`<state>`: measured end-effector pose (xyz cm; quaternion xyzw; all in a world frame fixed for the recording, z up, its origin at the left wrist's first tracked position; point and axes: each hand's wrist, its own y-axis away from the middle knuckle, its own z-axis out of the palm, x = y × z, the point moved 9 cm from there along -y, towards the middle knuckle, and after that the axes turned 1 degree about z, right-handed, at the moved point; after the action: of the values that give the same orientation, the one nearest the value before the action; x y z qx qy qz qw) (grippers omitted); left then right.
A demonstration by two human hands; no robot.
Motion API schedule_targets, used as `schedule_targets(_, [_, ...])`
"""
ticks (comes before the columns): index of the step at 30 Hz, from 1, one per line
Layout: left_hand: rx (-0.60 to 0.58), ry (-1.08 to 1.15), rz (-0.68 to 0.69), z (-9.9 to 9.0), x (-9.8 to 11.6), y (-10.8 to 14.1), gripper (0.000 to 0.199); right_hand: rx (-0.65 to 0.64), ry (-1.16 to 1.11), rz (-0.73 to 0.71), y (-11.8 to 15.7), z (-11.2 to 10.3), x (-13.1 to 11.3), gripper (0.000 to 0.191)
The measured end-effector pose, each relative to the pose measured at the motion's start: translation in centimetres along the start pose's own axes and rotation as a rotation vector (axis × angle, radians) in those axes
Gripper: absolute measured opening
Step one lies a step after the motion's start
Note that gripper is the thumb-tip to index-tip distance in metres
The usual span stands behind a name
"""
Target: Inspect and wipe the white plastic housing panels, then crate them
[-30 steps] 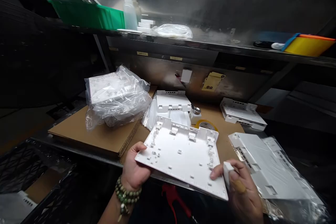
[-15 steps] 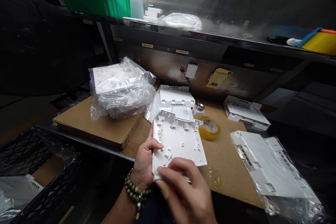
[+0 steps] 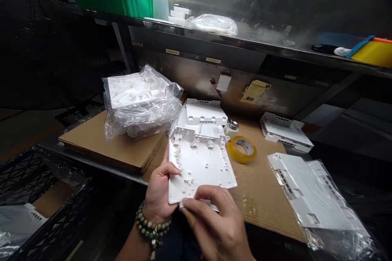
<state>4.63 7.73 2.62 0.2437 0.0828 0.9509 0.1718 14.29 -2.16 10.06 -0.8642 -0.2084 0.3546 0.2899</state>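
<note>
A white plastic housing (image 3: 199,167), its inner side with small posts facing up, rests in my left hand (image 3: 161,189), thumb over its left edge. My right hand (image 3: 214,216) is closed at the lower edge, fingers pinching a small white piece (image 3: 181,204) that is mostly hidden. Behind the housing sits another white housing (image 3: 206,113) on the bench. A roll of yellow tape (image 3: 243,149) lies to the right, beside a small bottle with a metal top (image 3: 232,127).
Bagged white parts (image 3: 141,98) lie on stacked cardboard (image 3: 107,142) at left. White housings (image 3: 286,130) and bagged ones (image 3: 318,195) are at right. A shelf (image 3: 260,43) crosses behind; a black crate (image 3: 61,212) stands lower left.
The held housing and my left hand have moved left and slightly up. My right hand's fingertips have gone from over the housing's lower left corner to just below its lower edge.
</note>
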Motion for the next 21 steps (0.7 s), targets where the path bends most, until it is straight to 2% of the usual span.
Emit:
schedule_targets(2, [-0.006,0.000,-0.001,-1.4,1.2,-0.3,0.102,0.063,0.035,0.111,0.9,-2.4,2.7,0.017])
schedule_targets(5, [-0.065,0.012,0.017,-3.5,3.7,-0.4,0.104,0.292,0.124,0.312,3.1,-7.6,7.3,0.016])
schedule_targets(7, [-0.101,0.019,0.051,-4.3,5.2,-0.1,0.108,0.380,0.187,0.352,4.3,-9.7,8.6,0.017])
schedule_targets(9, [-0.068,0.015,0.119,-5.0,6.4,0.3,0.110,0.366,0.187,0.330,4.5,-9.8,8.8,0.019])
schedule_targets(11, [0.019,0.000,0.181,-5.7,6.9,0.8,0.113,0.301,0.134,0.294,4.2,-8.6,8.5,0.022])
schedule_targets(14, [0.117,-0.017,0.199,-6.8,6.7,1.2,0.112,0.236,0.099,0.286,3.8,-7.0,8.4,0.025])
schedule_targets(21, [0.086,0.085,0.090,-9.6,5.8,0.3,0.108,0.213,0.165,0.259,4.1,-7.5,8.6,0.026])
